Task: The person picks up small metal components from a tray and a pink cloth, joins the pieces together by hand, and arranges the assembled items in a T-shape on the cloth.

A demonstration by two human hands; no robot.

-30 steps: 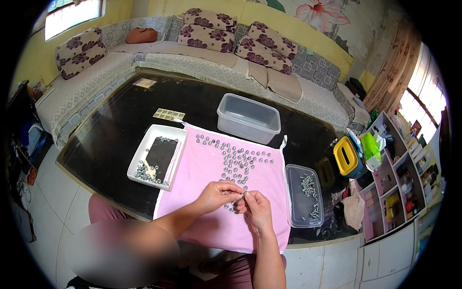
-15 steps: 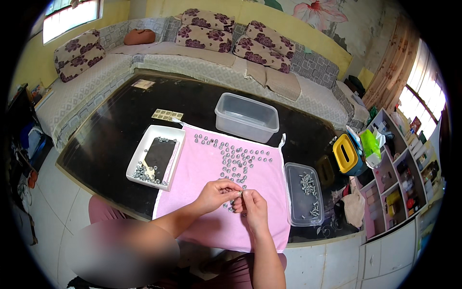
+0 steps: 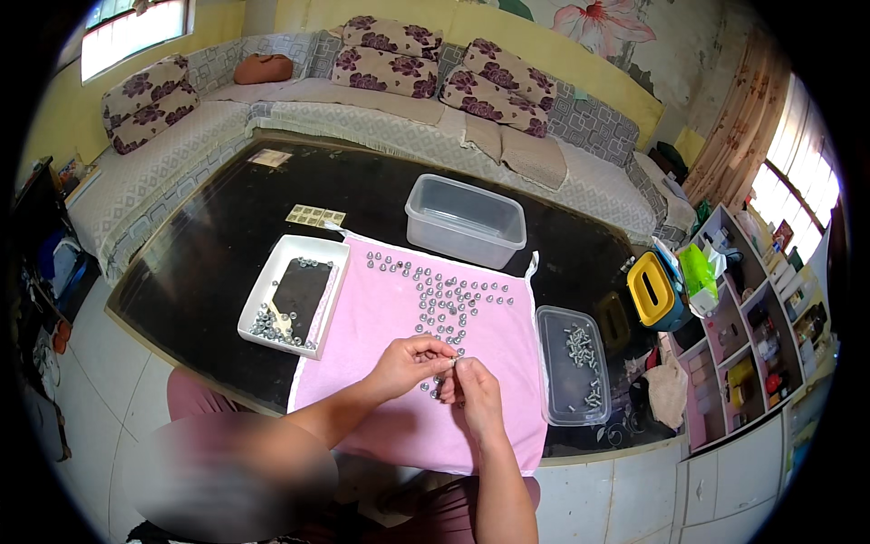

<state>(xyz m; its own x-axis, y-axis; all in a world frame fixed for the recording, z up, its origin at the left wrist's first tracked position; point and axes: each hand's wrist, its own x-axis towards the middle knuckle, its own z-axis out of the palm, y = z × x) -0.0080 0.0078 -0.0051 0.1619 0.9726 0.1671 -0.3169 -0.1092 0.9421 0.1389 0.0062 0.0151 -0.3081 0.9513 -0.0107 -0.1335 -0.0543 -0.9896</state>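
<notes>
Over the near half of a pink cloth (image 3: 381, 317) my left hand (image 3: 410, 363) and my right hand (image 3: 473, 394) meet fingertip to fingertip, pinching one small metal piece (image 3: 452, 363) between them. Several small assembled metal parts (image 3: 449, 299) stand in rows on the cloth just beyond my fingers. A white tray (image 3: 292, 258) with loose nuts in its near corner lies left of the cloth. A clear lid (image 3: 573, 376) holding several screws lies to the right.
The cloth lies on a dark glass table (image 3: 208, 254). An empty clear plastic box (image 3: 465, 219) stands behind the cloth. A yellow container (image 3: 651, 290) sits at the right edge, shelves (image 3: 761, 335) beyond it. A sofa with patterned cushions (image 3: 381, 68) runs behind the table.
Both hands have stayed together over the cloth's near part, fingers shifting slightly around the small piece. Nothing else has moved.
</notes>
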